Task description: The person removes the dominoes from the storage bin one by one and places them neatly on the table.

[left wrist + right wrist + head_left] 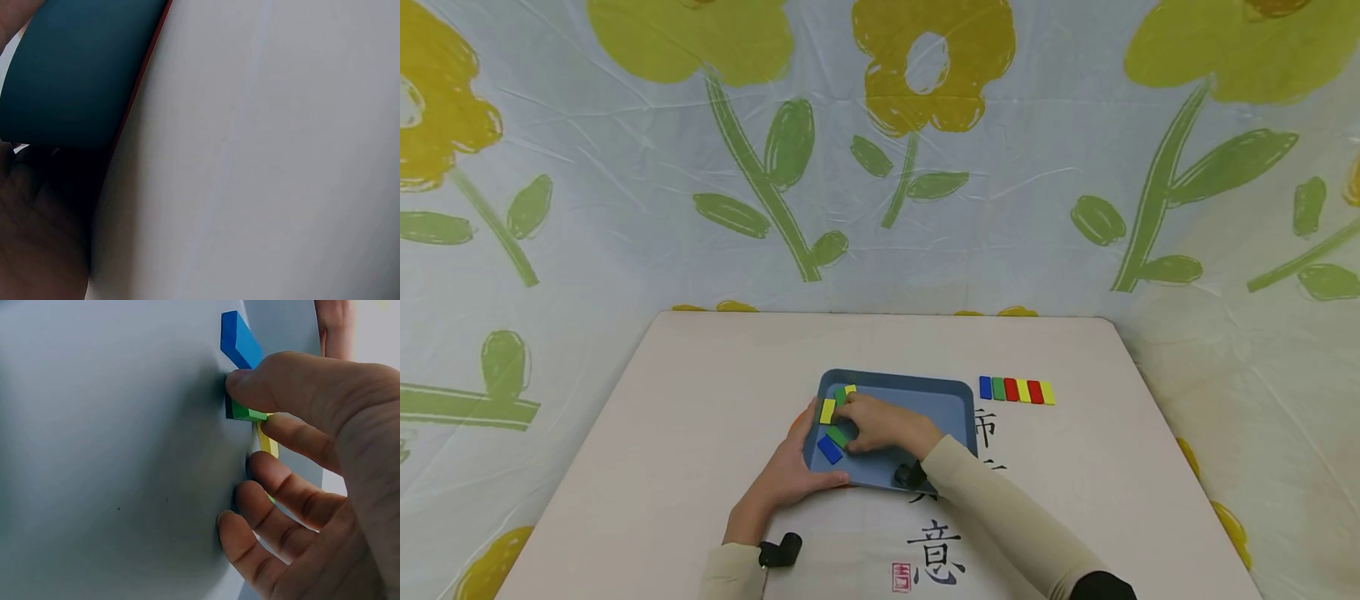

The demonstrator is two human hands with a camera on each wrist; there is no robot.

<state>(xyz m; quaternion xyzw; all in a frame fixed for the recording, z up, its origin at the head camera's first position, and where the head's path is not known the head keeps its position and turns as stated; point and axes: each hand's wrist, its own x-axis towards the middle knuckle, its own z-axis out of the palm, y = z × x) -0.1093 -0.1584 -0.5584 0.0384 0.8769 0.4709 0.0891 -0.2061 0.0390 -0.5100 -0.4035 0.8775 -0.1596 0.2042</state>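
Note:
A blue-grey tray (917,404) lies on the table, and my left hand (797,462) grips its left end, thumb along the near rim. Inside the tray my right hand (880,423) pinches a green block (245,411) between thumb and index finger; the other fingers are loosely bent near the tray floor. Close to that block lies a blue block (830,450). Beyond are a yellow block (827,411), another green block (840,397) and a second yellow one (851,388), partly hidden by my right hand. The left wrist view shows the tray's outer wall (75,75).
Right of the tray, a row of blue, green, red and yellow blocks (1017,390) lies on the table (700,367). Black written characters (936,554) and a red seal mark (901,577) show near the front. A flowered cloth (970,250) hangs behind.

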